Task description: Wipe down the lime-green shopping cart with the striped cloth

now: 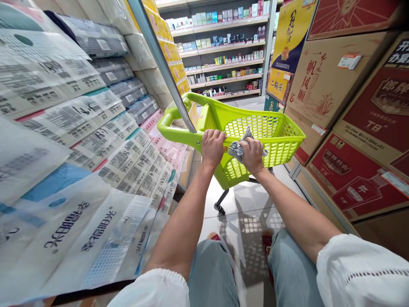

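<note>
A lime-green plastic shopping basket on wheels [287, 132] stands in the aisle in front of me. My left hand [212, 147] grips its near rim. My right hand [252, 155] presses a striped grey-and-white cloth [237, 149] against the same rim, right beside the left hand. A grey metal pull handle [162, 59] rises from the basket up and to the left. The basket looks empty inside.
Stacks of plastic-wrapped tissue packs [79, 128] fill the left side. Red and brown cardboard cartons [358, 119] are piled on the right. Shelves of small bottles and boxes [223, 55] stand at the aisle's far end. The glossy tiled floor [243, 213] lies beneath, by my knees.
</note>
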A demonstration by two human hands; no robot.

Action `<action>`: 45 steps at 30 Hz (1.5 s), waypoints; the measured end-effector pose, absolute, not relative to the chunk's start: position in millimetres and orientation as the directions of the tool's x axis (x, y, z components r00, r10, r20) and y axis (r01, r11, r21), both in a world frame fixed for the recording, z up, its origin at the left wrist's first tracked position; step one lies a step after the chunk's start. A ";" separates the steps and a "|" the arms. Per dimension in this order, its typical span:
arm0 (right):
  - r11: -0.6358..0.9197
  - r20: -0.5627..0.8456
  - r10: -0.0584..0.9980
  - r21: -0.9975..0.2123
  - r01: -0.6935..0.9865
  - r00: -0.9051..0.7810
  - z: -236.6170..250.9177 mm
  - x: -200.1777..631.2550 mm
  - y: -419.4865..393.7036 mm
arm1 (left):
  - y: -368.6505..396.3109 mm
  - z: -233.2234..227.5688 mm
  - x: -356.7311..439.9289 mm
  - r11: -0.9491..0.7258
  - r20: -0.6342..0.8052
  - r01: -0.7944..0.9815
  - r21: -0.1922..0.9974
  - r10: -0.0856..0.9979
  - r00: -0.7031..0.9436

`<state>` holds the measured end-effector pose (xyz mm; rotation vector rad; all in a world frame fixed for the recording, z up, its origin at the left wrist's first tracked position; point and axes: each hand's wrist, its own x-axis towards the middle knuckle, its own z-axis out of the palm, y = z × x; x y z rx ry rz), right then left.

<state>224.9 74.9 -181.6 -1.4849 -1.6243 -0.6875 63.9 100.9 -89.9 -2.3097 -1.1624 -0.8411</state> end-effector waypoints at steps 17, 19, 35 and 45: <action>0.106 0.845 0.535 -0.097 0.990 0.026 -185.9 257.7 71.2 | 103.5 -93.1 62.6 -0.544 0.692 0.833 -0.102 0.562 0.452; 0.113 0.841 0.536 -0.155 0.981 0.071 -178.6 243.6 70.1 | 102.7 -92.9 62.9 -0.543 0.693 0.835 -0.088 0.569 0.443; 0.222 0.805 0.578 -0.312 0.924 0.133 -118.2 193.4 60.9 | 86.5 -94.3 61.5 -0.544 0.715 0.834 -0.096 0.545 0.438; 0.142 0.716 0.689 -0.287 0.947 0.114 -123.4 231.1 61.3 | 78.2 -88.7 57.5 -0.564 0.683 0.821 -0.088 0.566 0.462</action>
